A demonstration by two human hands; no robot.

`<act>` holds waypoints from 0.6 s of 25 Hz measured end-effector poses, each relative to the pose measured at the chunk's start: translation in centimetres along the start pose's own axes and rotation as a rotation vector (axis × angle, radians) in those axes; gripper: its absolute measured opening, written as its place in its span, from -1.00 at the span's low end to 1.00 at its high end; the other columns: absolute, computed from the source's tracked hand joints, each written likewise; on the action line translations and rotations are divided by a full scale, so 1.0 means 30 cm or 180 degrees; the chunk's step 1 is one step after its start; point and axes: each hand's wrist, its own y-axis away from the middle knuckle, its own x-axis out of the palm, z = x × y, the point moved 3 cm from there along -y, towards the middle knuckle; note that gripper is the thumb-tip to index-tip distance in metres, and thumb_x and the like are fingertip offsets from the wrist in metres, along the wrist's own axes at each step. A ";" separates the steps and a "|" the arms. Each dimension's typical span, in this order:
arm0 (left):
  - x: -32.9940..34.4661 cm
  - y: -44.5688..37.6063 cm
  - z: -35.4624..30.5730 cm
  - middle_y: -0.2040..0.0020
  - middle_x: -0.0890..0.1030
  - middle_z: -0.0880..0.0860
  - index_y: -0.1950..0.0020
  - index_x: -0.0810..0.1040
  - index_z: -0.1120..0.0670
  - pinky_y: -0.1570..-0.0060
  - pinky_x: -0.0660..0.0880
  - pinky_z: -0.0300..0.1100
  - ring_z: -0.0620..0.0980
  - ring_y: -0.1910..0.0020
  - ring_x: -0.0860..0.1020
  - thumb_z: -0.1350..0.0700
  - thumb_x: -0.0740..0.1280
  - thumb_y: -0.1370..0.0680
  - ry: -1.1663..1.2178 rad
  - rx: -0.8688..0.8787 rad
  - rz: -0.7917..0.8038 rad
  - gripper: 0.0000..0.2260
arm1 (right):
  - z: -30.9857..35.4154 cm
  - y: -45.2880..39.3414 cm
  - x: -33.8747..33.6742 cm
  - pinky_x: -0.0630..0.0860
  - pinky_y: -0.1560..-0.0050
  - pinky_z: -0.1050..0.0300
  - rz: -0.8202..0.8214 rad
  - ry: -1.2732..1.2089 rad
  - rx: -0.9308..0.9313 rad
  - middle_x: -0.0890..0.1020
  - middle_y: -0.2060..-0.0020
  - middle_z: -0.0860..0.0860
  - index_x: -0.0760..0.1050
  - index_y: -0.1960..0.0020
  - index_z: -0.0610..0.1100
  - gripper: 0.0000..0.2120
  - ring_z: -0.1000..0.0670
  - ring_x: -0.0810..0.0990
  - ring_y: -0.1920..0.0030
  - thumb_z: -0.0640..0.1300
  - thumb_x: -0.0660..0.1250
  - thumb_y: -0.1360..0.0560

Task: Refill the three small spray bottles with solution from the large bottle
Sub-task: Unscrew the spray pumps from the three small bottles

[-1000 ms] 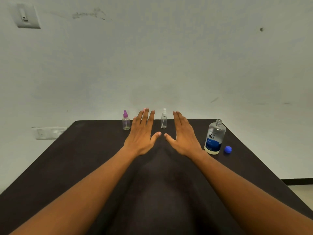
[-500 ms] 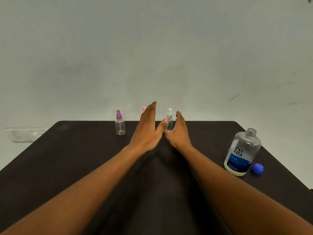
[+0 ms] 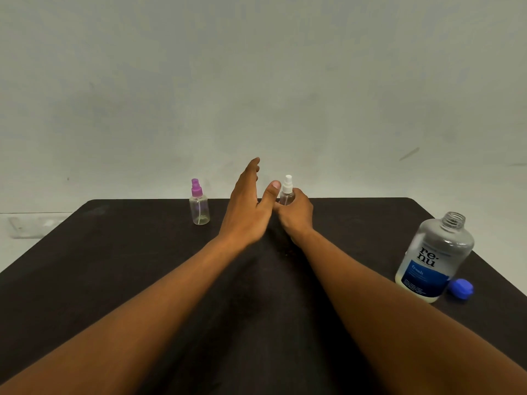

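A small clear spray bottle with a white top (image 3: pixel 287 189) stands at the table's far edge, and my right hand (image 3: pixel 295 213) is wrapped around its body. My left hand (image 3: pixel 246 208) is beside it, fingers straight and thumb raised, holding nothing; it hides the pink-topped small bottle. A purple-topped spray bottle (image 3: pixel 199 203) stands to the left, apart from both hands. The large clear bottle with a blue label (image 3: pixel 433 258) stands uncapped at the right, its blue cap (image 3: pixel 461 289) lying next to it.
The dark table (image 3: pixel 114 266) ends at a pale wall just behind the small bottles. Its right edge runs close behind the large bottle and cap. My forearms cross the middle of the table.
My right hand has closed around the white-topped bottle. My left hand has lifted slightly beside it. The camera has moved closer and tilted down.
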 end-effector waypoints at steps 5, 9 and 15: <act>0.002 -0.003 0.008 -0.57 0.33 -0.01 -0.64 0.13 -0.05 -0.45 0.40 0.01 -0.02 -0.50 0.37 -0.12 0.21 -0.68 -0.0049 -0.0050 -0.0017 -0.44 | 0.004 -0.015 0.006 0.60 -0.22 -0.05 -0.0033 0.0007 0.0017 0.67 -0.03 -0.06 0.58 -0.12 -0.16 -0.76 -0.06 0.65 -0.04 -0.10 0.50 -0.52; -0.018 0.011 -0.015 -0.56 0.34 -0.02 -0.63 0.14 -0.06 -0.44 0.41 0.03 -0.02 -0.49 0.38 -0.12 0.20 -0.68 -0.0058 -0.0117 -0.0023 -0.46 | 0.024 0.026 -0.024 0.60 -0.20 -0.04 -0.0023 -0.0057 0.0011 0.64 0.06 0.01 0.57 -0.06 -0.09 -0.82 0.01 0.63 0.03 -0.11 0.51 -0.50; -0.095 0.076 -0.132 -0.50 0.40 -0.02 -0.60 0.19 -0.07 -0.36 0.46 -0.01 -0.03 -0.41 0.43 -0.08 0.21 -0.69 -0.0041 -0.0100 0.0093 -0.51 | 0.118 0.201 -0.112 0.63 -0.15 -0.10 0.0146 -0.0476 0.0040 0.67 0.06 -0.05 0.58 -0.03 -0.08 -0.85 -0.05 0.66 0.02 -0.11 0.49 -0.51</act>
